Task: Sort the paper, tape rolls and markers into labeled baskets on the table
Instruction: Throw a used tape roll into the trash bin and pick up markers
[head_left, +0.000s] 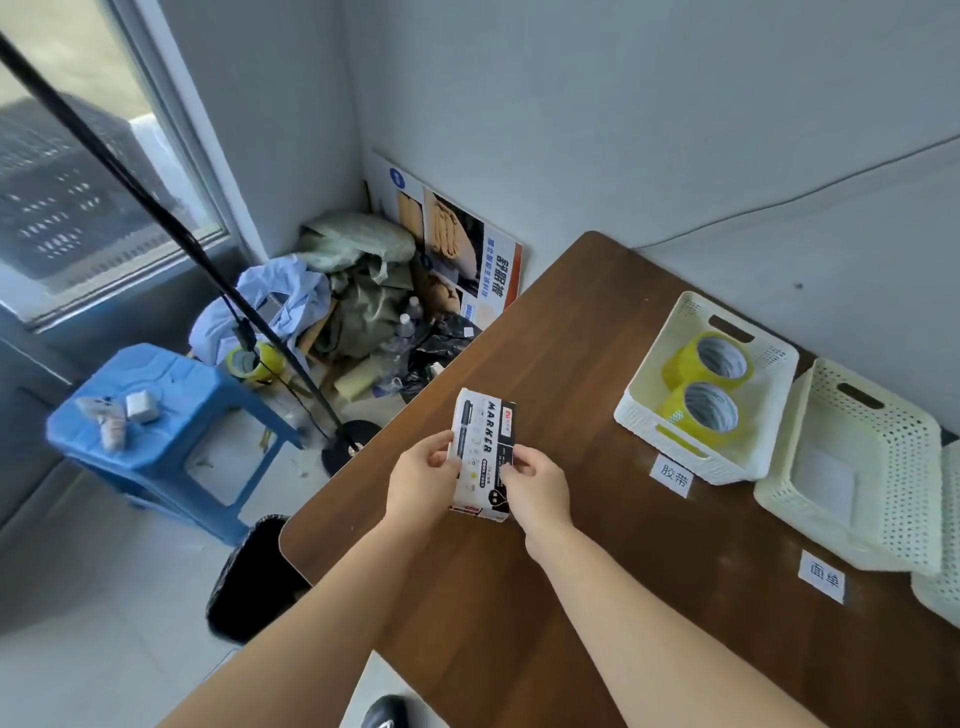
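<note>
A black-and-white box of markers is held above the left part of the brown table. My left hand grips its left edge and my right hand grips its right edge. A cream basket at the back right holds two yellow tape rolls, with a white label in front of it. Beside it, a second cream basket holds white paper and has its own label. A third basket shows only at the right edge.
Left of the table stand a blue plastic stool with small items on it, a black bin and a black lamp stand. A pile of bags, bottles and a printed board fills the corner. A yellow tape roll lies by the stool.
</note>
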